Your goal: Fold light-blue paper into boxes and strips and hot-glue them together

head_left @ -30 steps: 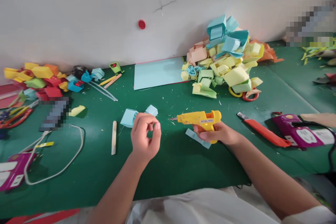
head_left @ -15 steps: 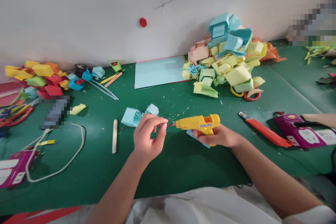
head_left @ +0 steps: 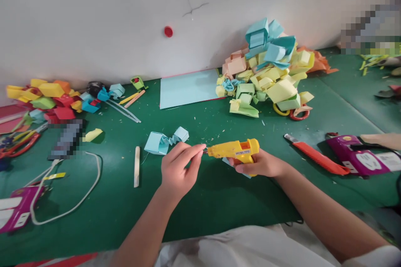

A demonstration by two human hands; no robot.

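A yellow hot glue gun [head_left: 233, 150] is in my right hand [head_left: 266, 162], its nozzle pointing left. My left hand [head_left: 181, 169] has thumb and forefinger pinched together right at the nozzle tip; whatever lies between those fingertips is too small to make out. Behind my left hand, a light blue folded paper piece [head_left: 157, 143] lies on the green table, a pleated strip joining it to a smaller paper box. Part of another light blue paper [head_left: 226, 161] shows beneath the glue gun. A wooden craft stick [head_left: 137, 167] lies to the left.
A heap of folded paper pieces [head_left: 275, 79] sits at the back right by light blue sheets [head_left: 188, 89]. Right lie a red utility knife [head_left: 319, 156] and a purple power strip [head_left: 360, 154]. Left are colourful paper boxes [head_left: 52, 89], a phone [head_left: 67, 138] and a white cable [head_left: 99, 175].
My left fingertips have closed together and moved slightly right, onto the glue gun's nozzle tip. The glue gun stays in my right hand, and the view has shifted slightly.
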